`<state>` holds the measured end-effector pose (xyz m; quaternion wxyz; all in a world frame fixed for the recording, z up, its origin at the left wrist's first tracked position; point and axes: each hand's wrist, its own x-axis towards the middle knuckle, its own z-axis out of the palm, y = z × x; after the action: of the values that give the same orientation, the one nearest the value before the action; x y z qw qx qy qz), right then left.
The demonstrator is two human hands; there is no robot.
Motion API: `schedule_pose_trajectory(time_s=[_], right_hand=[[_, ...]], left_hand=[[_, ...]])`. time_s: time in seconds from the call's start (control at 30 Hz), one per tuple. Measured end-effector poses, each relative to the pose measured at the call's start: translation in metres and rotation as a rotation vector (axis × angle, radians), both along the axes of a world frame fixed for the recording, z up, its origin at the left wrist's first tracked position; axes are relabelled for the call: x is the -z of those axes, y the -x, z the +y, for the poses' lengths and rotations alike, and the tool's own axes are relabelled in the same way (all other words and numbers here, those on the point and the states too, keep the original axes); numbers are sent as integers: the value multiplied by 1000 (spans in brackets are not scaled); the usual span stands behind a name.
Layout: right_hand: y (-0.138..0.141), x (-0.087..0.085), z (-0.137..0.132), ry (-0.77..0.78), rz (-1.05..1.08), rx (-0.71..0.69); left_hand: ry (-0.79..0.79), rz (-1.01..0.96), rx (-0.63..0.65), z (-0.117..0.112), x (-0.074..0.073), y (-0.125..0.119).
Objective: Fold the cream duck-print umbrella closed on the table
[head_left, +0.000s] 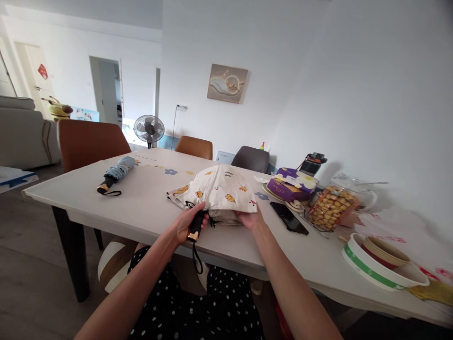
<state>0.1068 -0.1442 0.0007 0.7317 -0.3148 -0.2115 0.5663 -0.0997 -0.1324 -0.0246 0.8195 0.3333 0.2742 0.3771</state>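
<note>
My left hand [187, 227] is closed around the black handle [196, 227] of the cream umbrella [219, 191], which lies half collapsed at the near edge of the table [148, 210], canopy loose and bunched. My right hand [249, 218] is against the fabric's right side, fingertips tucked under the cloth, so I can't tell if they're pinching it or just resting. Risks as I judge them: the loose folds could catch a rib or slide out from that hidden grip. The wrist strap [197, 259] hangs off the table edge and could snag on my lap. The phone [288, 217] lies just beside my right wrist, and a sideways sweep of elbow or canopy could shove it toward the snack jar [332, 206]. The blue umbrella [116, 174] is well apart on the left, no trouble there.
</note>
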Motion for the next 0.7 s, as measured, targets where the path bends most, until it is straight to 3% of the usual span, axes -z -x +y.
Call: schedule_pose_trajectory(time_s=[0.13, 0.23, 0.47, 0.57, 0.7], right_hand=[[-1, -2, -3, -49, -14, -93], [0, 0, -5, -114, -50, -57], [-1, 2, -7, -77, -113, -81], [1, 0, -9, -60, -151, -158], [8, -6, -9, -197, -265, -113]], left_hand=[[-19, 28, 4, -2, 0, 0], [-47, 60, 4, -4, 0, 0], [-72, 68, 32, -6, -1, 1], [-65, 58, 29, -6, -3, -1], [-74, 20, 38, -7, -5, -11]])
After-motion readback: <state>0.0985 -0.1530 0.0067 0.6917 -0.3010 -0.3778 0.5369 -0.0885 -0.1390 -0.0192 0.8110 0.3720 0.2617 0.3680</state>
